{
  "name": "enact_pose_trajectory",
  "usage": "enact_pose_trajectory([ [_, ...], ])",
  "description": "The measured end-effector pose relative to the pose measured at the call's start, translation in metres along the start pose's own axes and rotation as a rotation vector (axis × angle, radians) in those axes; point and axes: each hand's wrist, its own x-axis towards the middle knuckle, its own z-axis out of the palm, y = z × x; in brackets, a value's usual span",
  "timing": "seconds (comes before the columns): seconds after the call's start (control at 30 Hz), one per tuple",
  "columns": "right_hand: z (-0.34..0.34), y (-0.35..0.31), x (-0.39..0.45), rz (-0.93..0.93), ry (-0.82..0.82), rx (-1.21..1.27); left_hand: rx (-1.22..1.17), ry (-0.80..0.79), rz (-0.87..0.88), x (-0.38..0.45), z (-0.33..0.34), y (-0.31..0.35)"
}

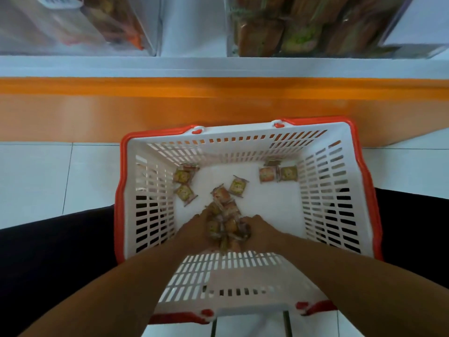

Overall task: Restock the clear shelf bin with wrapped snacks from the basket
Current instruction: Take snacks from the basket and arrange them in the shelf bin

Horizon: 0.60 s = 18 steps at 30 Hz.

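A white basket with a red rim (364, 181) sits on the floor below me. Both arms reach into it. My left hand (194, 229) and my right hand (260, 229) are cupped around a heap of small wrapped snacks (226, 222), gathering it between them near the basket's near wall. Several loose snacks lie on the basket floor: two at the left (183, 184), one in the middle (238, 186), two at the far right (278, 173). On the shelf above stands a clear bin (303, 25) that holds brownish wrapped snacks.
A second clear bin (73, 23) stands on the white shelf at the upper left. An orange shelf base (97, 113) runs across below the shelf. White floor tiles (48, 176) lie on both sides of the basket. Dark trouser legs flank the basket.
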Motion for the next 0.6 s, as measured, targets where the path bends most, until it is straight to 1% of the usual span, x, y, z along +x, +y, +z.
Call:
enact_pose_trajectory([
  [0.07, 0.011, -0.002, 0.007, -0.029, 0.015, -0.076, -0.046, -0.03, -0.049, 0.002, 0.003, 0.004],
  [0.1, 0.014, -0.005, 0.008, -0.033, 0.012, -0.128, -0.038, -0.075, -0.054, 0.004, 0.005, 0.003],
  [0.13, 0.016, -0.009, 0.009, -0.051, 0.012, -0.212, 0.006, -0.105, -0.062, 0.005, 0.006, 0.002],
  [0.17, 0.018, -0.012, 0.012, -0.107, 0.04, -0.242, 0.045, -0.124, -0.061, 0.009, 0.01, -0.001],
  [0.2, 0.022, -0.015, 0.013, -0.097, 0.071, -0.135, 0.095, -0.129, -0.067, 0.009, 0.01, -0.002],
  [0.23, 0.021, -0.018, 0.013, -0.07, 0.074, -0.079, 0.136, -0.12, -0.07, 0.011, 0.011, -0.005],
  [0.27, 0.018, -0.015, 0.009, -0.095, 0.044, -0.076, 0.175, -0.115, -0.086, 0.011, 0.01, -0.004],
  [0.3, 0.015, -0.017, 0.007, -0.033, 0.004, 0.074, 0.188, -0.112, -0.077, 0.012, 0.011, -0.005],
  [0.33, 0.014, -0.017, 0.009, 0.009, 0.003, 0.126, 0.151, -0.113, -0.078, 0.013, 0.012, -0.005],
  [0.37, 0.01, -0.016, 0.008, 0.051, -0.033, 0.196, 0.083, -0.105, -0.071, 0.014, 0.014, -0.006],
  [0.4, 0.007, -0.013, 0.008, 0.054, -0.067, 0.268, -0.002, -0.127, -0.105, 0.014, 0.012, -0.006],
  [0.43, 0.004, -0.01, 0.009, 0.076, -0.098, 0.344, -0.089, -0.136, -0.151, 0.015, 0.012, -0.007],
  [0.47, 0.001, -0.009, 0.007, 0.1, -0.138, 0.429, -0.194, -0.143, -0.242, 0.015, 0.011, -0.005],
  [0.53, -0.005, -0.008, 0.005, 0.132, -0.212, 0.548, -0.43, -0.114, -0.382, 0.017, 0.01, -0.001],
  [0.6, -0.007, -0.01, 0.004, 0.149, -0.26, 0.646, -0.665, -0.077, -0.459, 0.017, 0.008, 0.01],
])
